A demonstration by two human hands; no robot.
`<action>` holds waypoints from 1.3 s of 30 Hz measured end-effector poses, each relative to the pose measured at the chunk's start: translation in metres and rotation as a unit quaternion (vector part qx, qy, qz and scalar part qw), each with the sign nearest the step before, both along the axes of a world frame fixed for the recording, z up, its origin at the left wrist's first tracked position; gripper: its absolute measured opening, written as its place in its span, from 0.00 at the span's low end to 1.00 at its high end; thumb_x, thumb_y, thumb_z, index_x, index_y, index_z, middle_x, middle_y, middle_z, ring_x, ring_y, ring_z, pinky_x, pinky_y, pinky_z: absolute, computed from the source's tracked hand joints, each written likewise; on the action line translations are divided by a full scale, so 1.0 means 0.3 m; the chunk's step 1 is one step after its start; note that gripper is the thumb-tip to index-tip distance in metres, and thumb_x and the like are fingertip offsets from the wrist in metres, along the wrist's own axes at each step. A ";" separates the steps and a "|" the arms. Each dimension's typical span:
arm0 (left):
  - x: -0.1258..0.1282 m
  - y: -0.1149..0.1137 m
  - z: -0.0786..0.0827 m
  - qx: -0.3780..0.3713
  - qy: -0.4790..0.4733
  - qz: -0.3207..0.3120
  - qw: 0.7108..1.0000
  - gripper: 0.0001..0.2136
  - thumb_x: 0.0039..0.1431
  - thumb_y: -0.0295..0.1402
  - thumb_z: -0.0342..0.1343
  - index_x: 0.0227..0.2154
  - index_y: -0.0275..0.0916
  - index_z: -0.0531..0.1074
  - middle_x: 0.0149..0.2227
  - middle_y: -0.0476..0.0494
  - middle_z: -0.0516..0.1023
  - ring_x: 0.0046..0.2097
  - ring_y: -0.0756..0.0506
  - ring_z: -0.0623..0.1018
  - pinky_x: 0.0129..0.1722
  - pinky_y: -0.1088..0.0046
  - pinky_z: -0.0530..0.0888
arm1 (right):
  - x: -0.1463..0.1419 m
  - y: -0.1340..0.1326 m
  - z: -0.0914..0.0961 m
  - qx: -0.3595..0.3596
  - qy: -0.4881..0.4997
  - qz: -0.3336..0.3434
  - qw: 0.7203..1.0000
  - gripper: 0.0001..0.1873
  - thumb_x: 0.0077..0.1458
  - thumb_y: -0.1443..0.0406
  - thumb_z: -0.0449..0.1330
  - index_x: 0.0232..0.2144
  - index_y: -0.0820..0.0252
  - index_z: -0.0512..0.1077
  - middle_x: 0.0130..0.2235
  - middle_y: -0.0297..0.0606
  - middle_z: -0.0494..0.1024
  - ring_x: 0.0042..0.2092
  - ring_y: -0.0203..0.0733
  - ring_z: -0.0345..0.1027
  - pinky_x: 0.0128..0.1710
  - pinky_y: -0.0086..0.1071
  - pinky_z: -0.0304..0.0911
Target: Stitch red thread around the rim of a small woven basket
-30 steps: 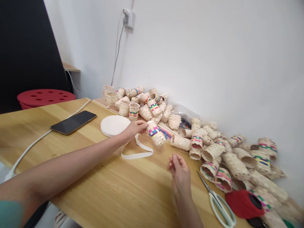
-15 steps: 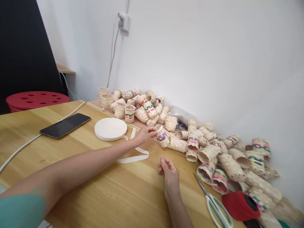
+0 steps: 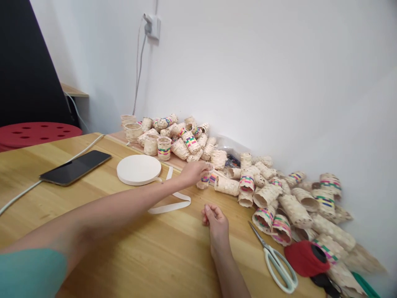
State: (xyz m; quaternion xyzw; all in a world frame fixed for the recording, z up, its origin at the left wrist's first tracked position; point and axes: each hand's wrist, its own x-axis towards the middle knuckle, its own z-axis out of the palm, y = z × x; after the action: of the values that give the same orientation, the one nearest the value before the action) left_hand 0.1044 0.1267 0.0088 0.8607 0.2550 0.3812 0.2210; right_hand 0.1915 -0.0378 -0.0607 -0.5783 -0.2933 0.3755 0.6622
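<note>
My left hand (image 3: 195, 173) reaches across the wooden table, its fingers closed at the top of a small woven basket (image 3: 203, 183) with a coloured band. The hand hides part of that basket. Just right of it lies a plain woven basket (image 3: 227, 186) on its side. My right hand (image 3: 217, 223) hovers nearer to me, thumb pressed against curled fingers; whether anything is pinched there, I cannot make out. A white ribbon (image 3: 173, 207) runs in loops from its flat roll (image 3: 139, 169), left of my left hand.
Many woven baskets (image 3: 296, 210) are heaped along the wall. Open-bladed scissors (image 3: 277, 265) and a red thread spool (image 3: 305, 258) lie at the right. A phone (image 3: 76, 167) rests over a white cable (image 3: 21, 196) at the left. Behind stands a red stool (image 3: 40, 134).
My left hand has turned over the small banded basket, which now sits lower beneath my fingers and more hidden. My right hand keeps its pinched pose. The view has shifted slightly right.
</note>
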 end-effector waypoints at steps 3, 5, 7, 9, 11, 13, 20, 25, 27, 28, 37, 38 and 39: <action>0.056 0.025 0.030 0.016 -0.019 0.021 0.999 0.08 0.60 0.30 0.51 0.30 0.37 0.75 0.37 0.42 0.76 0.43 0.43 0.73 0.45 0.70 0.65 | 0.000 0.000 0.001 0.004 -0.007 0.003 1.000 0.24 0.32 0.48 0.70 0.24 0.61 0.71 0.21 0.31 0.73 0.19 0.30 0.59 0.19 0.25 0.55; 0.088 0.043 0.024 0.014 -0.028 0.028 0.999 0.09 0.60 0.29 0.50 0.31 0.37 0.75 0.39 0.41 0.76 0.44 0.43 0.73 0.47 0.70 0.66 | 0.000 -0.002 0.001 0.007 -0.013 0.005 1.000 0.24 0.33 0.48 0.69 0.24 0.61 0.71 0.21 0.31 0.73 0.19 0.30 0.59 0.20 0.25 0.56; 0.103 0.062 -0.010 0.003 -0.033 0.030 0.999 0.08 0.58 0.27 0.51 0.32 0.36 0.75 0.39 0.42 0.77 0.44 0.44 0.74 0.47 0.72 0.67 | 0.001 -0.004 0.000 0.009 -0.017 0.006 1.000 0.23 0.34 0.48 0.69 0.24 0.61 0.71 0.21 0.31 0.73 0.19 0.30 0.59 0.20 0.25 0.56; 0.094 0.082 -0.061 -0.017 -0.035 0.039 0.998 0.08 0.56 0.25 0.52 0.35 0.35 0.75 0.40 0.42 0.77 0.43 0.46 0.74 0.46 0.73 0.69 | 0.001 -0.005 -0.001 0.011 -0.021 0.008 1.000 0.23 0.35 0.49 0.69 0.25 0.61 0.71 0.21 0.31 0.73 0.19 0.30 0.59 0.20 0.25 0.56; 0.061 0.102 -0.110 -0.039 -0.037 0.065 0.996 0.10 0.53 0.23 0.53 0.38 0.35 0.75 0.40 0.42 0.77 0.42 0.45 0.75 0.45 0.73 0.70 | 0.001 -0.005 -0.003 0.011 -0.023 0.009 1.000 0.23 0.36 0.49 0.69 0.25 0.61 0.71 0.21 0.31 0.73 0.19 0.30 0.59 0.20 0.25 0.56; 0.015 0.119 -0.137 -0.055 -0.043 0.106 0.992 0.14 0.53 0.23 0.52 0.42 0.35 0.74 0.41 0.40 0.77 0.44 0.43 0.74 0.46 0.69 0.70 | 0.000 -0.005 -0.004 0.010 -0.024 0.010 1.000 0.22 0.36 0.49 0.69 0.24 0.61 0.71 0.22 0.31 0.73 0.20 0.30 0.60 0.20 0.25 0.56; -0.043 0.089 -0.037 -0.042 -0.076 0.147 0.985 0.20 0.54 0.25 0.52 0.52 0.37 0.68 0.53 0.38 0.69 0.56 0.39 0.66 0.59 0.61 0.61 | -0.006 -0.008 0.001 0.009 -0.024 0.007 1.000 0.22 0.36 0.50 0.69 0.24 0.61 0.72 0.22 0.32 0.74 0.20 0.30 0.60 0.20 0.26 0.57; -0.015 -0.042 0.050 -0.043 -0.080 0.044 0.995 0.17 0.54 0.25 0.52 0.48 0.36 0.72 0.50 0.39 0.72 0.48 0.43 0.73 0.52 0.65 0.69 | 0.002 -0.015 0.002 0.017 -0.014 0.000 1.000 0.22 0.36 0.50 0.70 0.25 0.61 0.72 0.22 0.32 0.74 0.20 0.31 0.60 0.20 0.26 0.57; -0.028 -0.105 0.059 -0.052 -0.072 0.004 0.996 0.16 0.56 0.27 0.52 0.48 0.38 0.72 0.47 0.42 0.75 0.42 0.46 0.75 0.46 0.69 0.72 | 0.009 -0.018 0.006 0.024 0.002 -0.005 1.000 0.23 0.36 0.50 0.70 0.27 0.61 0.72 0.23 0.33 0.74 0.20 0.31 0.61 0.20 0.26 0.57; -0.040 -0.135 0.057 -0.063 -0.064 -0.017 0.996 0.16 0.57 0.29 0.52 0.48 0.39 0.72 0.44 0.44 0.76 0.38 0.47 0.75 0.41 0.72 0.73 | 0.012 -0.019 0.009 0.027 0.012 -0.008 1.000 0.24 0.35 0.50 0.70 0.28 0.61 0.72 0.24 0.32 0.74 0.21 0.31 0.61 0.20 0.26 0.57; -0.237 -0.251 -0.072 -0.021 0.164 -0.101 0.981 0.13 0.58 0.29 0.52 0.45 0.39 0.73 0.42 0.43 0.78 0.38 0.45 0.76 0.38 0.74 0.70 | 0.004 -0.033 0.040 0.033 0.064 -0.015 0.997 0.24 0.33 0.52 0.72 0.30 0.60 0.72 0.26 0.30 0.73 0.23 0.31 0.62 0.24 0.26 0.60; -0.258 -0.251 -0.089 0.038 0.192 -0.105 0.975 0.11 0.57 0.29 0.53 0.43 0.40 0.73 0.43 0.42 0.77 0.43 0.43 0.75 0.41 0.72 0.69 | 0.002 -0.034 0.038 0.031 0.065 -0.014 0.997 0.24 0.33 0.53 0.72 0.30 0.60 0.72 0.25 0.30 0.73 0.23 0.30 0.62 0.23 0.26 0.60; -0.277 -0.250 -0.104 0.087 0.216 -0.109 0.966 0.10 0.57 0.29 0.54 0.42 0.40 0.73 0.44 0.40 0.76 0.45 0.42 0.74 0.44 0.69 0.69 | 0.001 -0.034 0.035 0.029 0.064 -0.012 0.997 0.23 0.33 0.53 0.72 0.29 0.60 0.72 0.25 0.30 0.72 0.23 0.30 0.61 0.23 0.25 0.59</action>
State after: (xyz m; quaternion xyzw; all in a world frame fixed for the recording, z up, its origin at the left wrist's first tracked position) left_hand 0.0214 0.0517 -0.0224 0.9611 0.1673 0.1808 0.1251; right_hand 0.1917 -0.0481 -0.0501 -0.5373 -0.2542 0.3954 0.7002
